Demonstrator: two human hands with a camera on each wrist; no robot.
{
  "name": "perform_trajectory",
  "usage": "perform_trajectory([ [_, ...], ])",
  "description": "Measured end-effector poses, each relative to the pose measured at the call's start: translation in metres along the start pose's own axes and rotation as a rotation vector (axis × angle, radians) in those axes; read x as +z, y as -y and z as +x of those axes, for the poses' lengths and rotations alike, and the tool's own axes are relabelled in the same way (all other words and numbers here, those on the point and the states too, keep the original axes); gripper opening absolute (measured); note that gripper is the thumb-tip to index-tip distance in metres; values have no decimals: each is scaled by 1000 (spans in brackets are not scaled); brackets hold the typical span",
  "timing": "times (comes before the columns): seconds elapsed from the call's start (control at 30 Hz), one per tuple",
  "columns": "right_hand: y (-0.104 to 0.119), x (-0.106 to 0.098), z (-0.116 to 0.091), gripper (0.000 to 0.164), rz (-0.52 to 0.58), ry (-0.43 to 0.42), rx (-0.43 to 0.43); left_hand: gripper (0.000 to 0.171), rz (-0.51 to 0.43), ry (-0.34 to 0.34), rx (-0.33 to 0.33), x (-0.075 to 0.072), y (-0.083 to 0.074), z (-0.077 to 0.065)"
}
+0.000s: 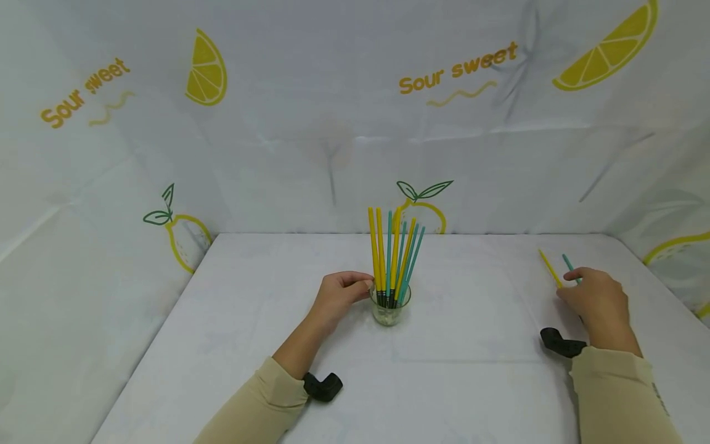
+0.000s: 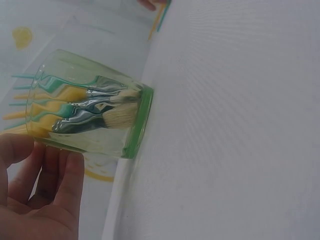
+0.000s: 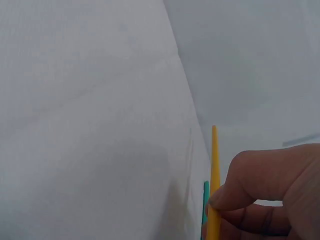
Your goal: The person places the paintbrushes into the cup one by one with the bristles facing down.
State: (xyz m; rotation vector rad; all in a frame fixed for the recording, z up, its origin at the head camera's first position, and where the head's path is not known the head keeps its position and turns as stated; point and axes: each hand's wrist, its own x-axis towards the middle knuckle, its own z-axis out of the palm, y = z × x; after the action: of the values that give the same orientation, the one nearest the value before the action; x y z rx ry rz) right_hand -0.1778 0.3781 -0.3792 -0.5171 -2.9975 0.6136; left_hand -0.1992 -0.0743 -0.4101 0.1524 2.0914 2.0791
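Upright on the table, a clear greenish glass (image 1: pixel 388 317) holds several paintbrushes (image 1: pixel 395 253) with yellow and teal handles. Their bristles point down, showing through the glass wall in the left wrist view. My left hand (image 1: pixel 337 302) grips the glass at its left side near the rim, between thumb and fingers. Far to the right, my right hand (image 1: pixel 598 305) pinches a yellow paintbrush (image 3: pixel 214 165) by its handle. Beside it is a teal paintbrush (image 1: pixel 567 261), partly hidden behind the fingers. The lower ends of both brushes are covered by the hand.
White cloth covers the table (image 1: pixel 471 394). Behind it rises a white backdrop (image 1: pixel 310 123) printed with lemons and lettering. Black wrist mounts (image 1: pixel 323 387) stick out from both sleeves, close to the tabletop.
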Motion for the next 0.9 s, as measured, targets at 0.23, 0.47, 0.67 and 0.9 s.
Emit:
perform_trajectory([
  [0.23,20,-4,-2,53,50,-24,-115,23,-3,-5,2,1,-2,-1],
  [0.47,53,-13,-13,57,146,2,-175,23,-18,4,5,0,-3,-2],
  [0.67,92,-16,-27,42,327,27,-272,23,-24,3,4,0,-3,-2],
  [0.9,132,-11,-48,32,541,-9,-394,22,-24,5,6,0,-3,-2],
])
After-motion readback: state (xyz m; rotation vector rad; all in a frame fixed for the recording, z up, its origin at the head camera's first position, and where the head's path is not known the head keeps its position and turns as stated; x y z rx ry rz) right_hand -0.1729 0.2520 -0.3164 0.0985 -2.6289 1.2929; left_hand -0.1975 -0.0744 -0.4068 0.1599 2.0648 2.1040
